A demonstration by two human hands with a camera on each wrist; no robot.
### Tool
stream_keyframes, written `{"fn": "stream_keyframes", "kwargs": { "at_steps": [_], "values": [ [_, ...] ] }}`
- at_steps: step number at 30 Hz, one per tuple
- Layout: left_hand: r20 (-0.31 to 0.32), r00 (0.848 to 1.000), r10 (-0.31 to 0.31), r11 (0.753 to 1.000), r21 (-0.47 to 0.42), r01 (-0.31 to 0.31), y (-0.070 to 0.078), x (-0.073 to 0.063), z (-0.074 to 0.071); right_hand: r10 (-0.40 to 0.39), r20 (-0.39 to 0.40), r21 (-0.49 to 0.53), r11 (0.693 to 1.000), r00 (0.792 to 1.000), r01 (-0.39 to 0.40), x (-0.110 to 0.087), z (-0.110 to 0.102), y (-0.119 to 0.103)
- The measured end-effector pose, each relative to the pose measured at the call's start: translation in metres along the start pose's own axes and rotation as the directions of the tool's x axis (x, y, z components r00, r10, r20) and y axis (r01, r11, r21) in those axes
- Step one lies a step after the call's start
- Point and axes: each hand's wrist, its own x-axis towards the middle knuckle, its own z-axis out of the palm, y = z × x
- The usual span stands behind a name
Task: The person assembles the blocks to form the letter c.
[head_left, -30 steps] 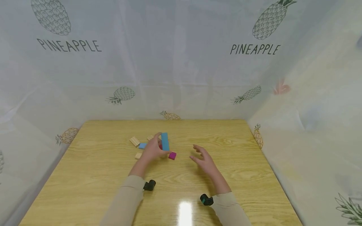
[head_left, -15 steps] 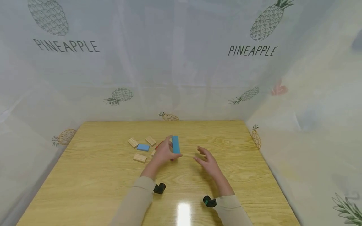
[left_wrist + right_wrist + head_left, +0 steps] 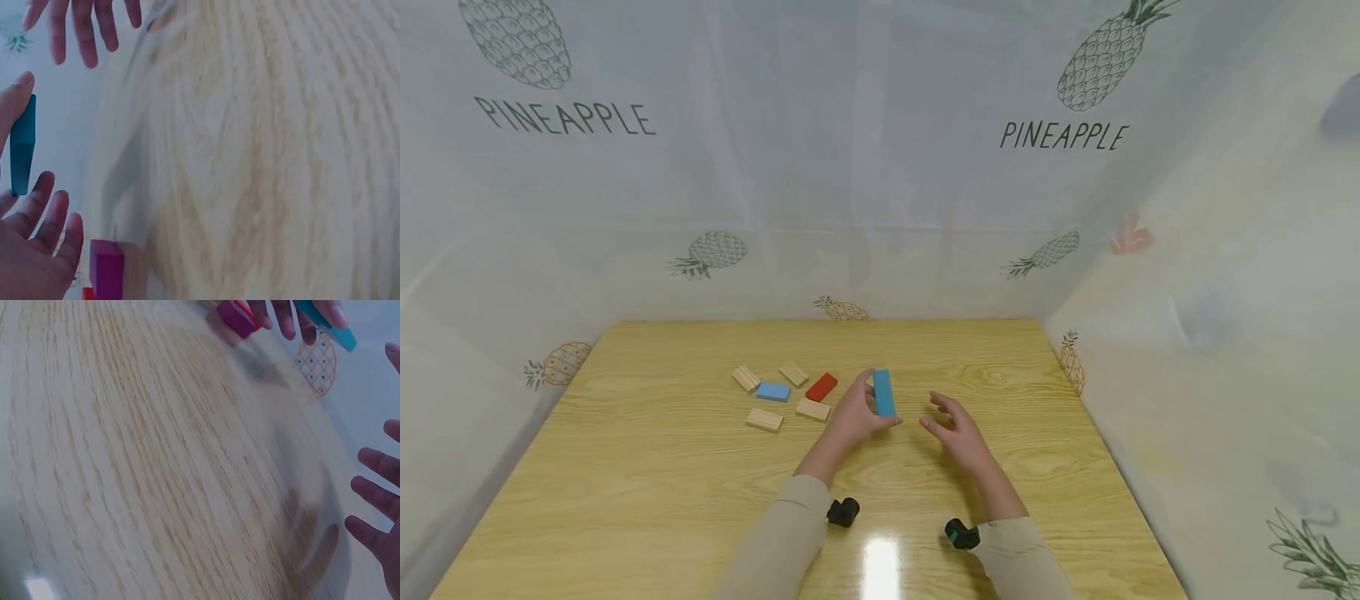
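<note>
My left hand [image 3: 853,418] pinches a flat rectangular blue block [image 3: 884,393] between thumb and fingertip, held above the table. In the left wrist view the same blue block [image 3: 23,147] stands on edge between thumb and finger, with the other fingers spread apart. To its right, my right hand [image 3: 961,435] hovers with loosely bent fingers and nothing in them. A magenta block [image 3: 107,269] lies on the table below the left hand and is hidden behind that hand in the head view. The right wrist view also shows this magenta block [image 3: 236,317].
Left of the hands, a blue block [image 3: 773,392], a red block [image 3: 822,387] and several plain wooden blocks [image 3: 764,420] lie scattered on the wood-grain table [image 3: 647,483]. A pineapple-print sheet [image 3: 880,167] hangs behind the table and along its sides.
My left hand has carried the blue block rightward, closer to the right hand. The red and wooden blocks have come into fuller view, while the magenta one is now covered. The right hand barely moved.
</note>
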Motion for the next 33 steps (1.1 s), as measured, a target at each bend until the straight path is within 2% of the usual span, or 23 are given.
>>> {"fn": "stream_keyframes", "kwargs": {
  "at_steps": [3,6,13,19,26,33],
  "values": [
    [0.006,1.000,0.017,0.999,-0.039,-0.017,-0.002,-0.001,0.005,0.015,0.008,-0.016,1.000,1.000,-0.015,0.000,-0.001,0.002],
    [0.014,0.999,0.031,0.999,-0.042,-0.030,-0.005,-0.001,0.008,0.016,0.013,-0.031,0.999,1.000,-0.015,0.002,-0.001,0.002],
    [0.010,1.000,0.023,1.000,0.021,-0.023,-0.013,0.003,0.010,-0.006,0.024,-0.050,0.999,1.000,0.007,0.010,0.002,0.002],
    [0.021,0.998,0.056,0.992,0.110,-0.058,-0.016,0.008,0.010,-0.004,0.043,-0.015,1.000,0.999,0.005,0.016,0.006,0.000],
    [0.035,0.996,0.087,0.948,0.305,-0.094,-0.017,0.012,0.011,-0.036,0.051,-0.004,0.999,0.998,0.037,0.026,0.014,0.002],
    [0.082,0.993,0.081,0.907,0.408,-0.107,-0.019,0.015,0.011,-0.056,0.023,0.024,0.998,0.998,0.056,0.034,0.022,0.011]
  ]
}}
